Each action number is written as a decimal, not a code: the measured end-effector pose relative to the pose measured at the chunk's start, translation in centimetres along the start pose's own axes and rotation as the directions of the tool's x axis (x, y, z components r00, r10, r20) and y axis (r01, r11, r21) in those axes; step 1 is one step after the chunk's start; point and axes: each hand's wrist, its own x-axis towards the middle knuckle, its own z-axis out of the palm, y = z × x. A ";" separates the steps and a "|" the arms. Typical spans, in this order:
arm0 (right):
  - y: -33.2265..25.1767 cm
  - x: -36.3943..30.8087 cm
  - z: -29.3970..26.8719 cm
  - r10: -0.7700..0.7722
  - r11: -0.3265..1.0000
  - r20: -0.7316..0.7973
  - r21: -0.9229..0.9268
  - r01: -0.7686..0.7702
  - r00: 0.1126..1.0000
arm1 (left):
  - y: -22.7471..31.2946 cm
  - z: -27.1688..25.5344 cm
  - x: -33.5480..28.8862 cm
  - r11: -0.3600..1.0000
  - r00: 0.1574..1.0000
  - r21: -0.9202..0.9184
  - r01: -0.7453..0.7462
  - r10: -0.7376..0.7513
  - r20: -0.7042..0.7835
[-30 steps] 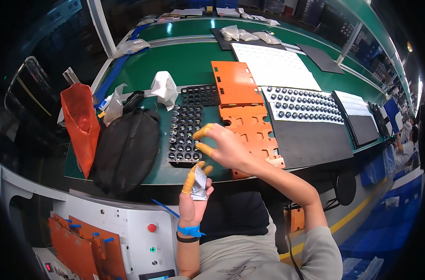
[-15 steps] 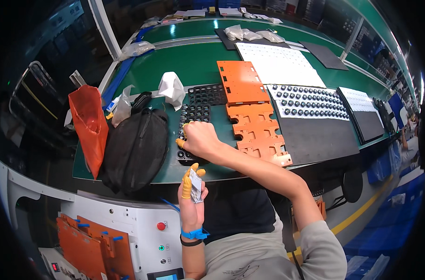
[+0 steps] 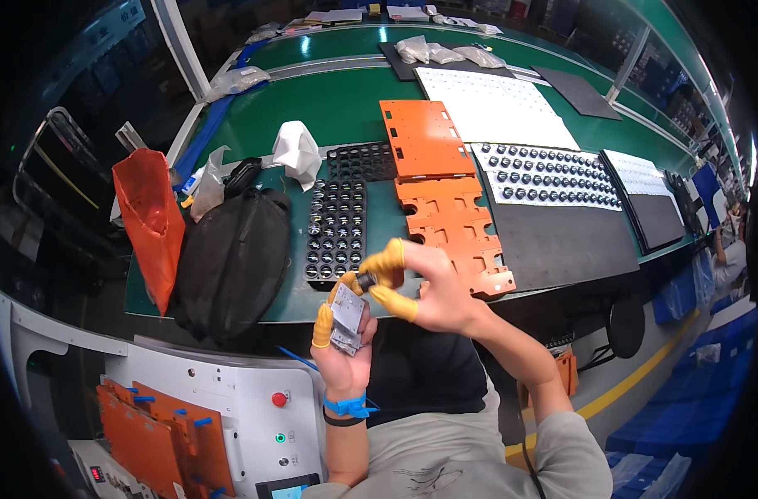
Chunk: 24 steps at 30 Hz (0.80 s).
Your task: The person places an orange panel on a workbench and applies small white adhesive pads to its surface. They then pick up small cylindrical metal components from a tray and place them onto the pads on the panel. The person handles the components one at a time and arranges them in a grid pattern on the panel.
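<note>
In front of my body, my left hand point(image 3: 343, 349), with yellow finger cots and a blue wrist strap, grips a flat white-and-silver plate-like part point(image 3: 346, 318). My right hand point(image 3: 420, 287) pinches a small round black part point(image 3: 366, 281) between yellow-covered fingertips, close against the top of the flat part; whether the two touch I cannot tell. Just beyond them lies a black tray point(image 3: 335, 230) with rows of similar round, lens-like parts. Behind it is a second dark tray point(image 3: 360, 161) with round pockets.
Orange fixture plates point(image 3: 449, 224) lie right of the trays, beside a dark mat point(image 3: 562, 241) and a white sheet with rows of round black parts point(image 3: 549, 176). A black bag point(image 3: 233, 262) and an orange bag point(image 3: 150, 224) stand left. A white machine panel with a red button point(image 3: 279, 400) is below.
My right hand has come back from the black tray to my left hand, now with a small round black part in its fingertips. The left hand has risen slightly with the flat part.
</note>
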 end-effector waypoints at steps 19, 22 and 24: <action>0.5 -4.0 -3.3 -0.091 0.927 0.126 -0.352 0.130 0.988 | -2.1 1.1 -0.4 0.656 0.951 0.688 -0.310 0.224 0.215; -0.2 -4.1 -4.0 -0.159 0.818 0.243 -0.511 0.266 0.957 | -1.8 1.2 -0.4 0.719 0.980 0.669 -0.190 0.093 0.178; -0.3 -4.2 -4.3 -0.154 0.799 0.244 -0.540 0.266 0.957 | -2.0 2.4 -0.5 0.807 0.992 0.580 -0.112 0.054 0.116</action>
